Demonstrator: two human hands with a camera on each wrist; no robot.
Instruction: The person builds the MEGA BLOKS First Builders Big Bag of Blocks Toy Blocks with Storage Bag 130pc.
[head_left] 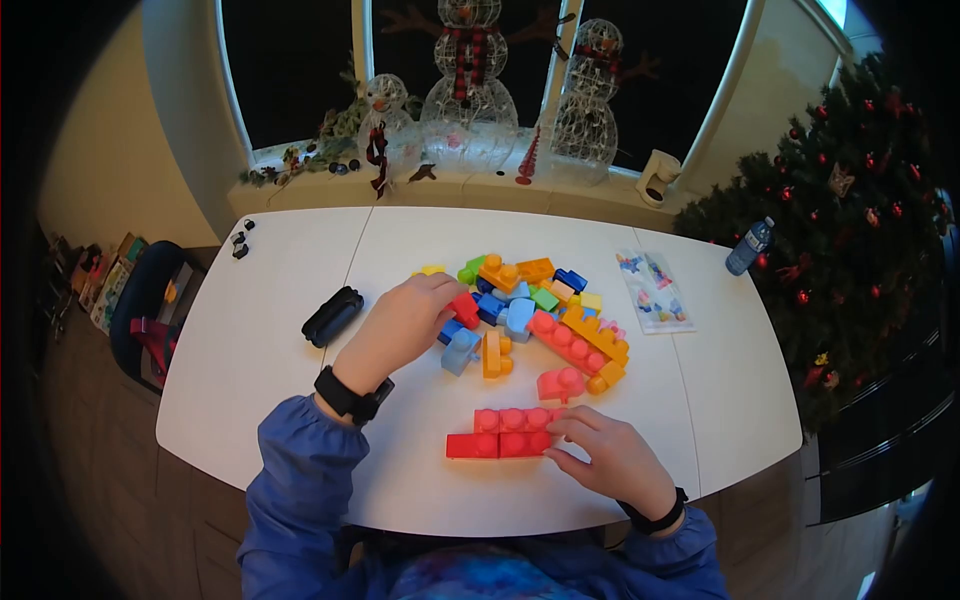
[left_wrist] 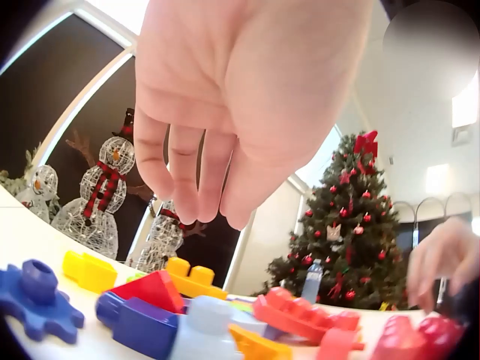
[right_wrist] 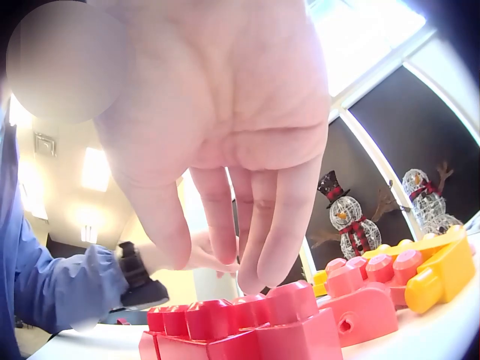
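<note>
Hovering with the left grip (head_left: 400, 320), straight-fingered, near 1 red block (head_left: 464, 310) at the frame's center. Curving the right grip (head_left: 605, 455) loosely, thumb apart, by the right end of side-by-side red blocks (head_left: 498, 434), lower center; cannot tell whether touching. Seeing, beyond, mixed blocks (head_left: 519, 318) clustered mid-frame on the white tabletop (head_left: 250, 400).
</note>
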